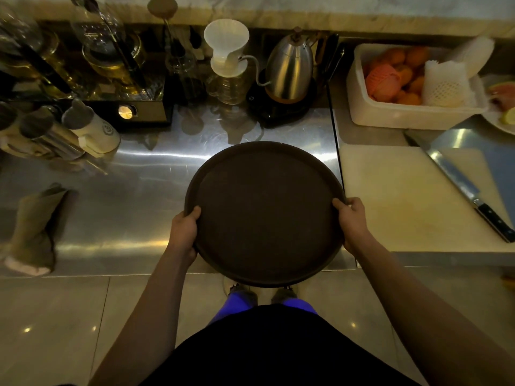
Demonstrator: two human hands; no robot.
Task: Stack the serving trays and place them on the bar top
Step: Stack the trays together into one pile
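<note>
We see a dark brown round serving tray (264,213) held between our hands. The left hand (184,231) grips its left rim and the right hand (353,221) its right rim, thumbs on top, above the steel surface (133,196).

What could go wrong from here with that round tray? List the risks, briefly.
1. Lifting the round brown tray towards the marble bar top at the back may mean passing over the gooseneck kettle and the white pour-over dripper; a low swing could knock them.
2. The left hand and right hand grip only the near rim, so the far edge might dip.
3. The chef's knife lies close on the right.
</note>
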